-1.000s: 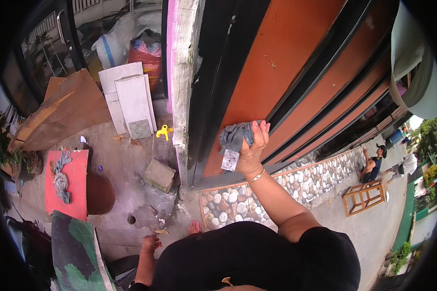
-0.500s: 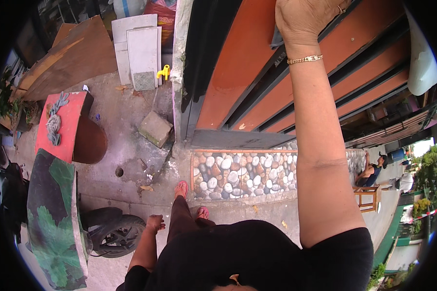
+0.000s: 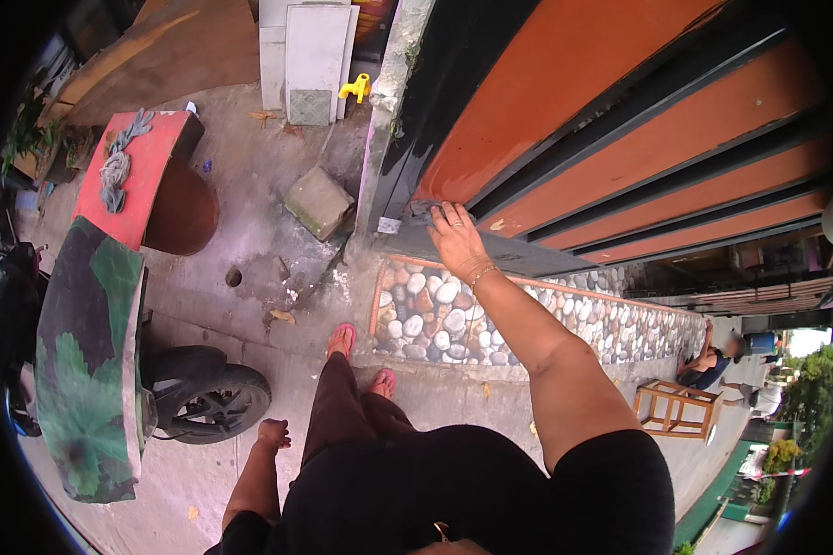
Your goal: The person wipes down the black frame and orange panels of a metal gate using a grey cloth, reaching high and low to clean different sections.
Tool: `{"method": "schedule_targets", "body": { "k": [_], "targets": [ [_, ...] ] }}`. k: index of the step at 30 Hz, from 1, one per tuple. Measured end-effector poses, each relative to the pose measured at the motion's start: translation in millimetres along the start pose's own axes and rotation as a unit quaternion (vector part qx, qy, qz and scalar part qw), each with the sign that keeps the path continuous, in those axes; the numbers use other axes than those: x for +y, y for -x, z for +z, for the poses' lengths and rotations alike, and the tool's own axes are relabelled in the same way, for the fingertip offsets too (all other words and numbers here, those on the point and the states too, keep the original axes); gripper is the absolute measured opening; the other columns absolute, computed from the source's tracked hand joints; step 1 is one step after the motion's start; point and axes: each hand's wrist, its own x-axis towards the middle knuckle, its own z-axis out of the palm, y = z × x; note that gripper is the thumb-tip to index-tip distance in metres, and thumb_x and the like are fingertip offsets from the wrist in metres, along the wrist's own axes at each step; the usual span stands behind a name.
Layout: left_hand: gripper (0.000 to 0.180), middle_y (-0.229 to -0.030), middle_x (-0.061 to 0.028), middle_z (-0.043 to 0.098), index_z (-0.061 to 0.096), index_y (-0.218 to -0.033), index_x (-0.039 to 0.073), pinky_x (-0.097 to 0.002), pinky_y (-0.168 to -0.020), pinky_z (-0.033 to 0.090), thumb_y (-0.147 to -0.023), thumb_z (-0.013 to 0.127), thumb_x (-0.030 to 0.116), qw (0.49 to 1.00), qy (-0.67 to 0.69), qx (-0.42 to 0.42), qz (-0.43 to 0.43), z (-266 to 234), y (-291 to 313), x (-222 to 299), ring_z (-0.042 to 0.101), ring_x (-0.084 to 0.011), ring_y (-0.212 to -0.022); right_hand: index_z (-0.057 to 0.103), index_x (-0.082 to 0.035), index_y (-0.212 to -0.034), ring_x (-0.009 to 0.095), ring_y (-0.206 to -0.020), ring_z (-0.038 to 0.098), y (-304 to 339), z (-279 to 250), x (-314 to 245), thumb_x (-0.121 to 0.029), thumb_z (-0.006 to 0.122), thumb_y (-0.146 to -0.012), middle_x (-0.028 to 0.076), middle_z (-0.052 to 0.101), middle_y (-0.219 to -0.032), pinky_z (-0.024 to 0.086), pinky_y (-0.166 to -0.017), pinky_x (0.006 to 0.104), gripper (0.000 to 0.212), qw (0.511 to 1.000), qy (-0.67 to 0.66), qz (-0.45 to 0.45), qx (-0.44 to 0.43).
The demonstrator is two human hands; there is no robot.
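I have the rag (image 3: 419,214) pinned under my right hand (image 3: 457,242), against the panel (image 3: 546,79)! My left hand (image 3: 274,432) hangs well apart, fingers curled, grip unclear

We see the grey cloth (image 3: 421,212) partly hidden under the right hand (image 3: 457,242), and the orange gate (image 3: 555,79) cut off above.

No readable text, labels, brands, numbers or signs in view.
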Motion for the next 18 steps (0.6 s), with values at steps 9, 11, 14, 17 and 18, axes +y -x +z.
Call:
{"method": "schedule_targets", "body": {
  "k": [9,11,14,17,18],
  "targets": [
    [0.033,-0.094,-0.0168,0.064,0.057,-0.114,-0.003,-0.0368,-0.057,0.059,-0.091,0.059,0.021,0.989,0.046,-0.065,0.121,46.1,30.7,81.6,0.066,-0.0256,-0.068,0.069,-0.010,-0.111,0.031,-0.105,0.048,-35.9,-144.3,-7.0,0.000,0.069,-0.083,0.015,0.049,-0.115,0.040,-0.092,0.0412,0.030,0.886,-0.128,0.206,0.395],
    [0.032,-0.094,-0.0147,0.064,0.058,-0.114,-0.002,-0.0365,-0.061,0.059,-0.091,0.059,0.021,0.980,0.039,-0.101,0.168,62.9,28.7,110.1,0.066,-0.0243,-0.069,0.064,-0.009,-0.117,0.034,-0.101,0.052,-59.3,-136.8,1.7,-0.002,0.070,-0.082,0.016,0.053,-0.110,0.041,-0.092,0.0448,0.037,0.864,-0.057,0.231,0.443],
    [0.030,-0.097,-0.0111,0.064,0.058,-0.115,0.000,-0.0347,-0.065,0.058,-0.093,0.057,0.020,0.968,0.042,-0.134,0.206,85.6,68.4,163.4,0.065,-0.0221,-0.073,0.059,-0.010,-0.120,0.036,-0.092,0.057,-45.4,-60.9,2.8,-0.004,0.071,-0.080,0.016,0.055,-0.100,0.044,-0.087,0.0469,0.041,0.923,-0.063,0.187,0.330],
    [0.032,-0.097,-0.0094,0.064,0.057,-0.114,0.002,-0.0354,-0.066,0.058,-0.094,0.059,0.027,0.958,0.050,-0.172,0.225,110.5,84.9,181.1,0.065,-0.0202,-0.075,0.065,-0.007,-0.105,0.035,-0.086,0.060,-18.8,-8.5,-26.7,-0.002,0.069,-0.080,0.015,0.057,-0.096,0.047,-0.082,0.0433,0.026,0.939,-0.218,0.247,0.097],
    [0.035,-0.096,-0.0088,0.065,0.057,-0.113,0.003,-0.0367,-0.065,0.058,-0.095,0.061,0.033,0.950,0.061,-0.198,0.231,114.2,87.8,187.1,0.065,-0.0189,-0.075,0.067,-0.006,-0.102,0.034,-0.086,0.061,0.6,6.8,-44.3,-0.002,0.068,-0.080,0.014,0.057,-0.097,0.048,-0.081,0.0409,0.022,0.891,-0.321,0.321,0.019]
  ]
}}
